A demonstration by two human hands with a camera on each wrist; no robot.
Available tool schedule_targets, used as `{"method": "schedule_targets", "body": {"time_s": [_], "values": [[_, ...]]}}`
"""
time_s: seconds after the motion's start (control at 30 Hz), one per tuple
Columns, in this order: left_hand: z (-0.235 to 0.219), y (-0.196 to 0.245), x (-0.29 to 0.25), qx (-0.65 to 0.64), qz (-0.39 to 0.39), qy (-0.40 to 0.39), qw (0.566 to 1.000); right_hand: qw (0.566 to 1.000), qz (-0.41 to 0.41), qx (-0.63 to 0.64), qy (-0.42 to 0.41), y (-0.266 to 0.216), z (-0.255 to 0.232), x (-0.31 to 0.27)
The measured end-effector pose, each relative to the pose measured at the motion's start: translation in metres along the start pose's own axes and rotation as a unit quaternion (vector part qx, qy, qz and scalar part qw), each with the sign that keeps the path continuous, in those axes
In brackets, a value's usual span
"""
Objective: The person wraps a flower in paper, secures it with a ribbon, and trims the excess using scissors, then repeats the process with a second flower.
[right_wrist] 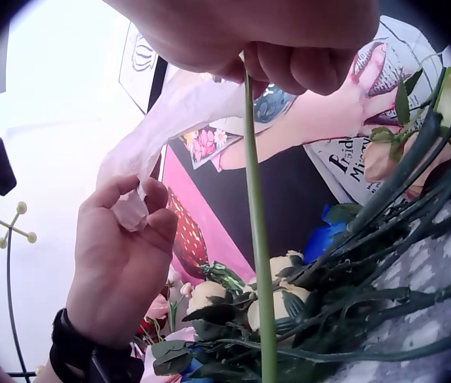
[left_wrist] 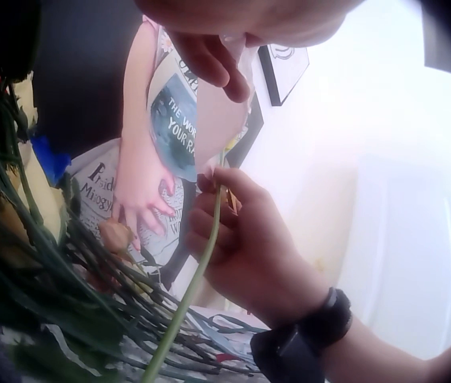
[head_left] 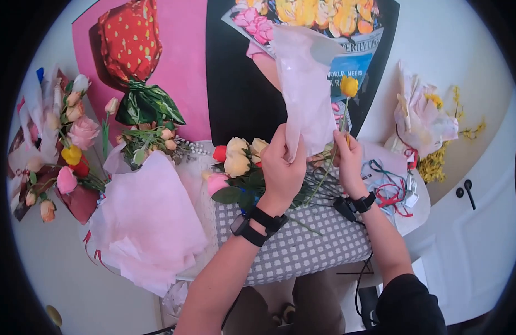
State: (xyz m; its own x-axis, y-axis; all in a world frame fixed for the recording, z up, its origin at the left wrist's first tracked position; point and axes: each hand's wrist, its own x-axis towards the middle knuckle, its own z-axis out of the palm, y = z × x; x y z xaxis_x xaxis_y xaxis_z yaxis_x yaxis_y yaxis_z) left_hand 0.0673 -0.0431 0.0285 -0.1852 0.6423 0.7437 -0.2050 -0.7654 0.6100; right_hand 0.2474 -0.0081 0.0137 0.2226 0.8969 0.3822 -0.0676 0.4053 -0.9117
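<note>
In the head view my left hand [head_left: 285, 170] pinches the lower edge of a pale pink sheet of wrapping paper [head_left: 308, 84], which stands up in front of the poster. My right hand [head_left: 350, 162] grips the stem of a yellow tulip [head_left: 349, 86], its bloom upright above the fingers. The long green stem [right_wrist: 257, 223] runs down below the right hand in the right wrist view. Paper and tulip are side by side, the sheet's right edge close to the right fingers. Under my hands lie cream roses [head_left: 237, 157] with dark leaves and several stems.
A stack of pink paper sheets [head_left: 152, 223] lies on the table's left, near wrapped flowers [head_left: 74, 156]. Red and green ribbons [head_left: 394, 195] lie at right, below a wrapped bouquet [head_left: 422, 120]. A checked cloth [head_left: 302, 245] covers the front, and a large poster [head_left: 235, 72] stands behind.
</note>
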Motion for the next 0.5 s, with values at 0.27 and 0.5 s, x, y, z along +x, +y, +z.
{"method": "schedule_targets", "body": {"time_s": [0.27,0.5], "values": [[0.006,0.001,-0.003,-0.013,-0.079,0.043,0.996,0.999,0.021,0.027,0.005,-0.002,-0.016,0.004],[0.006,0.0,0.001,-0.014,-0.063,0.051,0.997,0.988,0.02,0.15,-0.012,-0.018,-0.022,0.007]]}}
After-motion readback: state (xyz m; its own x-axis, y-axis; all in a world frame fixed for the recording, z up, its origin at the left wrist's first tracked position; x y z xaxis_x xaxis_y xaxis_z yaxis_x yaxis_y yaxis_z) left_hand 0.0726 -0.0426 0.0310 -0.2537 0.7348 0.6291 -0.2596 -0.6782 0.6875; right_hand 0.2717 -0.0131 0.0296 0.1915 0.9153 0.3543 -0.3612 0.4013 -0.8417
